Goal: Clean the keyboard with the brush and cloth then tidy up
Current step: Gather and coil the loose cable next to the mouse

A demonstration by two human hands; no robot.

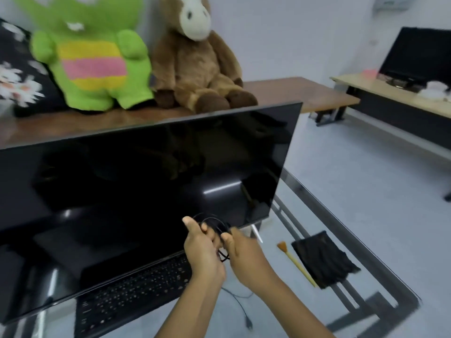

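Observation:
A black keyboard (131,296) lies on the glass table below a large dark monitor (146,176). Above its right end, my left hand (202,250) grips a coiled black cable (214,224), loops rising over the fingers. My right hand (244,254) pinches the same cable just beside it. A loose cable end (244,311) trails down onto the glass. To the right lie a yellow-handled brush (296,263) with orange bristles and a black cloth (323,258), both apart from my hands.
The glass table's right edge (346,228) runs diagonally past the cloth. A green plush toy (95,52) and a brown plush horse (195,59) sit on a wooden bench behind the monitor. A second desk with a monitor (419,57) stands far right.

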